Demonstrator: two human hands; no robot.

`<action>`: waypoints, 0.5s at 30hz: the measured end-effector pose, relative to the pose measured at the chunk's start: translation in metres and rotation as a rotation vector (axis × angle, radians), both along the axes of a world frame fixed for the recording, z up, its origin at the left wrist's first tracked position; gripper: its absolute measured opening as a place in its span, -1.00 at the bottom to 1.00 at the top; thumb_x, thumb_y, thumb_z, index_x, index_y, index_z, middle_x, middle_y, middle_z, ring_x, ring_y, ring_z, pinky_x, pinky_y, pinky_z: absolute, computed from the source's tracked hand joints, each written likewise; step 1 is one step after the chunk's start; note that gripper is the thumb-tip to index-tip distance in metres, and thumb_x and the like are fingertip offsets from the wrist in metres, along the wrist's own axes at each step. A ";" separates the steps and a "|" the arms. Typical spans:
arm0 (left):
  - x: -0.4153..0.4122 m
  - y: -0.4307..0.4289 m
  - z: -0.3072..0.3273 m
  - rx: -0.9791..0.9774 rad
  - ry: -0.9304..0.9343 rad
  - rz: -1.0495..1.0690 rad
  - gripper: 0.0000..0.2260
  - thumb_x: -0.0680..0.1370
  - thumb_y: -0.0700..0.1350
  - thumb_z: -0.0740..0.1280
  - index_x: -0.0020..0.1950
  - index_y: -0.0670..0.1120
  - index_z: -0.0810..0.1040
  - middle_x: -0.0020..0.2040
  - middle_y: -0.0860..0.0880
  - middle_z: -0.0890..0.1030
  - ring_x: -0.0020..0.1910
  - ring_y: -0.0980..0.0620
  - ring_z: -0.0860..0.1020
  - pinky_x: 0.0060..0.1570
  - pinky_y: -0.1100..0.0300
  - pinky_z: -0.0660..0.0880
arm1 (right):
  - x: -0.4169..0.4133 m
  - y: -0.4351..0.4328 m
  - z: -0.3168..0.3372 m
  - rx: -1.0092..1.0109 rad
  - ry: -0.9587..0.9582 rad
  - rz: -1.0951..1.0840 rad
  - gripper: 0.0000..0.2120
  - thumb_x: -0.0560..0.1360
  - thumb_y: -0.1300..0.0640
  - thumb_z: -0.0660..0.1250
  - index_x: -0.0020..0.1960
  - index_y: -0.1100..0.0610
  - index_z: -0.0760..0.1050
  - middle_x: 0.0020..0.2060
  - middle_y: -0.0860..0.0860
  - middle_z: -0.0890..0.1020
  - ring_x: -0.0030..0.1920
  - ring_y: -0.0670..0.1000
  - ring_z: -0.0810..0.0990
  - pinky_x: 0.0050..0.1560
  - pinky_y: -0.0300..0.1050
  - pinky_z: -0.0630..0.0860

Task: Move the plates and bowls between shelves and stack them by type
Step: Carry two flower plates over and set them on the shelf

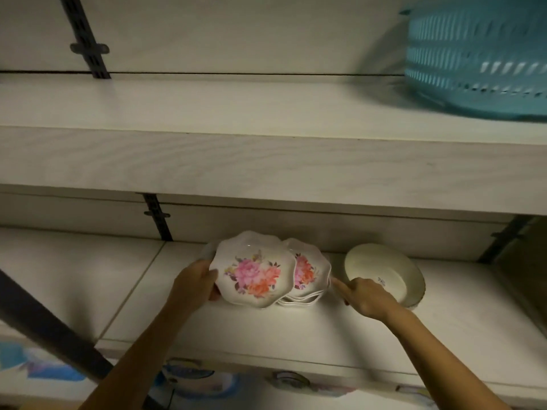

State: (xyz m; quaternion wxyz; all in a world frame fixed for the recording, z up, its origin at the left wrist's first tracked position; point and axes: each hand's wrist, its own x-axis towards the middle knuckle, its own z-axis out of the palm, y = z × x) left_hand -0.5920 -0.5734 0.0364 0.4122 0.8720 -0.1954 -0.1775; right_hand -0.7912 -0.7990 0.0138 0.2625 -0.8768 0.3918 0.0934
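On the lower shelf [296, 329], my left hand [195, 284] grips the left rim of a scalloped white plate with a pink and orange flower print [254, 272], held tilted toward me. Just behind and right of it sits a stack of several matching flowered plates [307, 276]. My right hand [364, 295] reaches in from the right, its fingers touching the right edge of that stack; it holds nothing that I can see. A cream bowl with a small dark print inside [393, 267] sits on the shelf right behind this hand.
The upper shelf [236, 155] juts out above, bare on the left, with a teal slotted plastic basket [479, 57] at its right end. Dark metal brackets [157, 217] run up the back wall. Colourful packages show below the lower shelf's front edge.
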 end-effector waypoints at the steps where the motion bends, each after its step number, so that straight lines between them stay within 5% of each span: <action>1: 0.001 -0.011 -0.001 0.002 -0.017 -0.016 -0.83 0.55 -0.25 0.20 0.04 -0.30 0.51 -0.03 -0.30 0.60 -0.05 -0.27 0.59 0.03 -0.11 0.55 | -0.007 0.001 0.002 0.005 -0.012 -0.001 -0.45 0.55 -0.25 -0.05 -0.32 0.08 0.47 -0.28 0.01 0.56 -0.18 0.05 0.54 0.03 -0.07 0.44; 10: 0.006 -0.080 -0.015 0.167 -0.070 -0.181 -0.78 0.55 -0.13 0.20 0.04 -0.27 0.50 0.02 -0.27 0.63 0.00 -0.23 0.61 0.07 -0.01 0.54 | -0.053 0.001 0.014 0.038 -0.061 -0.090 -0.49 0.55 -0.26 -0.01 -0.40 0.01 0.40 -0.40 -0.13 0.46 -0.24 0.00 0.47 0.01 -0.06 0.44; 15: 0.008 -0.097 -0.025 0.222 -0.111 -0.252 -0.74 0.56 -0.06 0.17 -0.29 -0.13 0.43 -0.19 -0.29 0.69 -0.13 -0.19 0.65 -0.01 0.07 0.53 | -0.061 0.000 0.012 0.037 -0.078 -0.094 -0.50 0.56 -0.23 0.00 -0.41 0.00 0.42 -0.39 -0.14 0.48 -0.17 0.02 0.53 0.10 -0.02 0.47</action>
